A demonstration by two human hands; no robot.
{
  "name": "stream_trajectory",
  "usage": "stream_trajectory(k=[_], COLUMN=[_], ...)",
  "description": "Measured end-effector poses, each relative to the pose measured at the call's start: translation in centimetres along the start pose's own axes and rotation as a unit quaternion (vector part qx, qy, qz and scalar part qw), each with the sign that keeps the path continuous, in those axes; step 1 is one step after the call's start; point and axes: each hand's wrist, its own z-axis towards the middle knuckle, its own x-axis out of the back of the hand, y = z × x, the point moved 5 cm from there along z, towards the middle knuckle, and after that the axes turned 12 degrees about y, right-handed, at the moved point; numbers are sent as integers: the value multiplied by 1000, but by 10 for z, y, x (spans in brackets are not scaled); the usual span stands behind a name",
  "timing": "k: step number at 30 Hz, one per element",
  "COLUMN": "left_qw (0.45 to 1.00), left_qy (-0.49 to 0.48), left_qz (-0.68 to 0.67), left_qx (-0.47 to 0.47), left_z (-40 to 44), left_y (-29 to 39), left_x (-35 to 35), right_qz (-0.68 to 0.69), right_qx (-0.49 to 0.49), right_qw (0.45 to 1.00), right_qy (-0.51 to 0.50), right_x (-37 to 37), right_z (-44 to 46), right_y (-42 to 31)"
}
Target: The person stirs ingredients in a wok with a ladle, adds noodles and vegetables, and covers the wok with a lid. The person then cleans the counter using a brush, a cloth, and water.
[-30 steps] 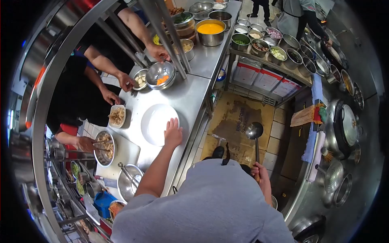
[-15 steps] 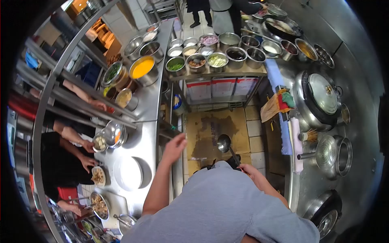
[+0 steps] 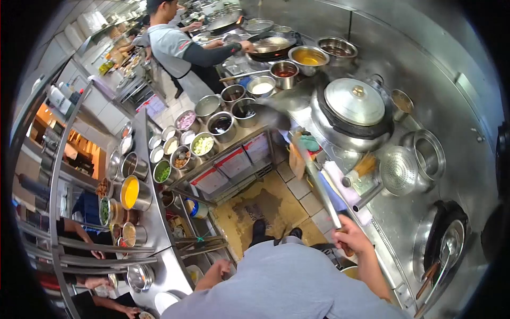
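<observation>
My right hand is closed round the wooden handle of a long ladle. The ladle is raised over the stove's edge, and its dark bowl is smeared by motion beside the cloths. Low on the left, my left hand hangs near my body, beside the steel counter; its fingers are curled and blurred, and I cannot make out whether anything is in them. A domed lid covers a large pot beyond the ladle. A perforated strainer and a bamboo brush lie to its right.
Steel containers with onion, chopped greens and dark sauce line a shelf ahead. A co-worker handles a wok at the back. Other people's hands show at lower left. A wok with utensils sits at right.
The view has swung right towards the stove. My left hand has left the white bowl and dropped towards my body. My right hand has raised the ladle from low over the floor.
</observation>
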Motion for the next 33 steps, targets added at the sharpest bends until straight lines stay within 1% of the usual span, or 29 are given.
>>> stream_trajectory(k=[2,3,4,5,6,7,8,9,10,11,13,14,15,16,17,18,19,20,21,22,23,24,26,27,28,29,30,32,33], left_qw=[975,980,995,984,952,950,933,926,920,926,920,921,933,949,989,978,984,987,982,967,987,995,987,987,984,974,972,947,940], left_qy=[78,16,84,152,248,226,255,267,271,257,225,163,135,122,49,96,7,-1,-48,-45,-115,-83,-117,-114,-84,-55,-54,22,29], left_qz=[177,185,48,-89,-160,-205,-247,-265,-282,-275,-311,-345,-324,-268,-130,-128,-148,-47,-165,-2,-20,-3,-89,-94,-155,-217,-227,-321,-340], left_qx=[-107,-70,-21,23,85,61,65,28,-11,-19,-86,-75,-78,-115,-59,-133,-100,-155,-84,-251,-109,-49,-68,-67,-37,-6,-5,22,35], left_z=[66,65,74,86,112,115,120,135,144,148,158,156,176,201,159,189,191,183,207,205,217,193,266,263,255,247,259,298,289], left_y=[-15,12,41,57,60,97,124,147,161,168,210,226,221,207,240,207,194,195,150,140,114,120,31,29,31,35,27,-14,-11], left_x=[23,90,151,188,210,254,282,299,310,317,326,325,307,285,307,272,261,266,229,231,220,243,206,224,250,274,282,278,287], right_qz=[-90,-190,-107,-19,-43,-33,-19,-15,-32,-49,-233,-124,-197,-165,-105,-50,-112,-176,-219,-213,-219,-226,-240,-250,-261,-228,-237,-105,60], right_qx=[49,87,86,107,116,125,131,128,124,116,180,136,114,31,37,61,17,-26,0,1,-25,-49,-51,-62,-73,-89,-85,36,88], right_qw=[979,952,948,950,924,910,893,893,865,829,738,771,763,796,792,788,761,738,706,700,696,693,676,659,643,658,659,656,657], right_qy=[176,226,287,293,362,394,429,431,485,545,607,610,605,581,600,611,639,651,673,681,683,683,695,706,716,712,709,746,747], right_x=[24,40,49,44,52,64,80,85,92,102,133,118,113,106,98,90,81,74,66,64,67,69,66,64,67,81,86,88,90], right_z=[-4,-1,-6,-15,-21,-24,-26,-23,-29,-41,-43,-46,-53,-61,-68,-73,-81,-81,-86,-84,-78,-71,-46,-34,-22,-6,10,31,39], right_y=[0,5,10,-5,-5,6,16,19,23,28,71,65,69,66,67,68,61,51,43,42,46,49,52,54,59,83,98,127,151])
